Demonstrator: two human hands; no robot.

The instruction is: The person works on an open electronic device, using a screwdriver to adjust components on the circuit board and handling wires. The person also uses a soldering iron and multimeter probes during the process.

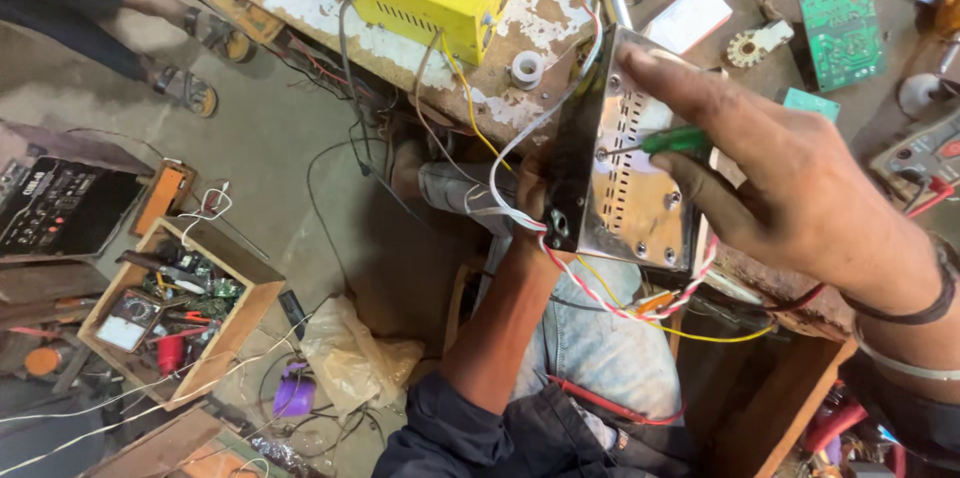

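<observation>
Shiny slotted metal casing [630, 178] held tilted, green-handled screwdriver [672, 142] against its face.

Left hand [530, 200] raised, forearm upright, fingers curled (mostly hidden), right hand [790, 178] pinching, index finger extended

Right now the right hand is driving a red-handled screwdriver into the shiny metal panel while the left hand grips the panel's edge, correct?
Not quite: the head view shows the screwdriver has a green handle, not red. The right hand does hold it against the shiny metal panel, and the left hand grips the panel's edge.
</observation>
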